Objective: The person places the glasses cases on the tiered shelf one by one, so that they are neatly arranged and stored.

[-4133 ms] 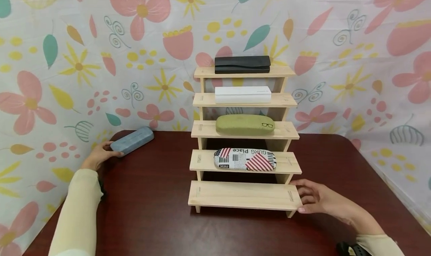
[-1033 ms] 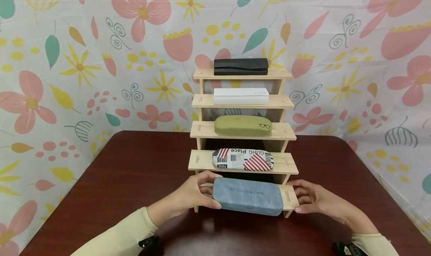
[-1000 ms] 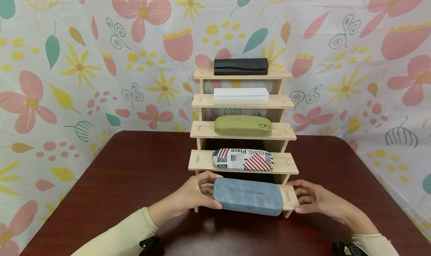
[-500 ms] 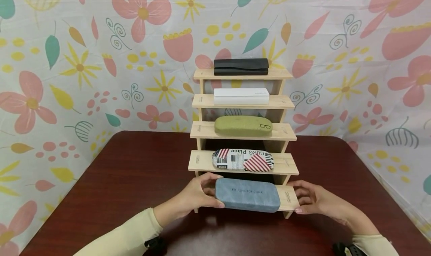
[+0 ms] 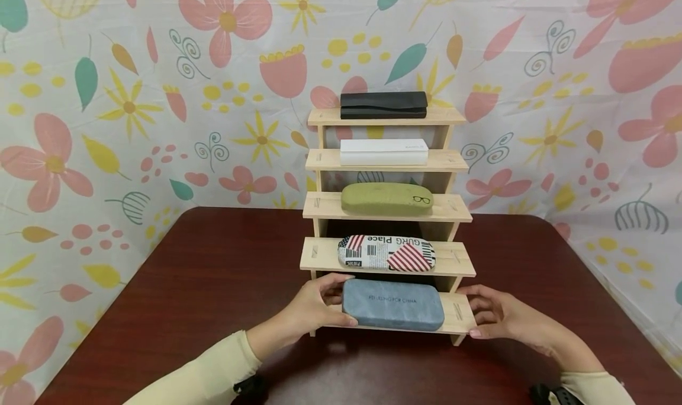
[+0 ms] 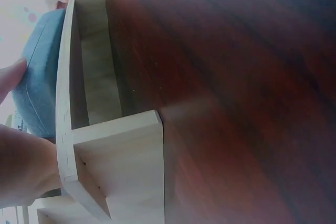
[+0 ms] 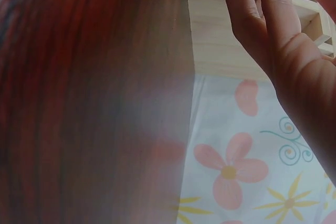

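My left hand (image 5: 314, 310) grips the left end of a blue-grey glasses case (image 5: 393, 304), thumb in front and fingers behind. This case lies lengthwise on the bottom tier of a stepped wooden display rack (image 5: 455, 313); in the left wrist view the glasses case (image 6: 39, 77) sits against the board. At that tier's right end my right hand (image 5: 503, 313) holds the rack, thumb at the front corner, other fingers curled along the side. In the right wrist view, the right hand (image 7: 294, 51) hides part of the rack.
Higher tiers carry a newspaper-print glasses case (image 5: 386, 253), a green glasses case (image 5: 386, 198), a white case (image 5: 383, 152) and a black case (image 5: 383, 105). The rack stands on a dark red-brown table (image 5: 224, 263), with a floral curtain (image 5: 213, 97) behind it.
Four seconds ago the left hand held the blue-grey case at the table's far left; it is now on the bottom tier. Lately the case shifted slightly back and levelled. The right hand kept its place.
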Tool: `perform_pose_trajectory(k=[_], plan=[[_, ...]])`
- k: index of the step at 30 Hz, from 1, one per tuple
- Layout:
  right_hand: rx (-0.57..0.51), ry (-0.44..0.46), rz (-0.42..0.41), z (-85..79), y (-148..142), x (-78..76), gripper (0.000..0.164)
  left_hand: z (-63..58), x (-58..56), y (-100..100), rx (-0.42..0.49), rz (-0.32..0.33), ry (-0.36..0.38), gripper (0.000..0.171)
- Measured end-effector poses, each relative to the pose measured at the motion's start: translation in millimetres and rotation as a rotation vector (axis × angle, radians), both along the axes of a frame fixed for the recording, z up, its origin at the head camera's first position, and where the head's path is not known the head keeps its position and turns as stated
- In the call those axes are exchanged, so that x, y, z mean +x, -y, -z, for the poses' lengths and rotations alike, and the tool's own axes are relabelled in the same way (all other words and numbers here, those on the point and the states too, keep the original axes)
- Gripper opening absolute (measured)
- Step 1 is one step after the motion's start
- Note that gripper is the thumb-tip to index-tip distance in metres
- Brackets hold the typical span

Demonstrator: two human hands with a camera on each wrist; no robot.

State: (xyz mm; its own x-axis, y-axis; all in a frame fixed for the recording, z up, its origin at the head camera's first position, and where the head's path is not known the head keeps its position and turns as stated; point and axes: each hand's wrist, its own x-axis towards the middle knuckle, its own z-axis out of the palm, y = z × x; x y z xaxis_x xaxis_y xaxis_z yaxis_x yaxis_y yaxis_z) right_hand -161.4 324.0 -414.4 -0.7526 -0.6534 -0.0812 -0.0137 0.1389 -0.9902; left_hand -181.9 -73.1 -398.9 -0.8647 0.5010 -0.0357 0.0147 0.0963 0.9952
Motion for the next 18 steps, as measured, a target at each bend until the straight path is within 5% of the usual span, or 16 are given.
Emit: perform_pose_trajectory(k=[5,11,18], plan=[[-0.014,0.004,0.001,0.5,-0.8,1.5,0.059,-0.6,2.1,-1.5,-0.152,-0.046,-0.124,0.073],[-0.020,0.038,0.016,0.3,1.6,4.7,0.059,-3.2,6.4,1.8,-0.255,-0.027,-0.255,0.073],[0.052,-0.059,0.042,-2.3,1.7,6.2,0.061,-18.7,9.2,43.2,-0.268,0.030,-0.490,0.045]])
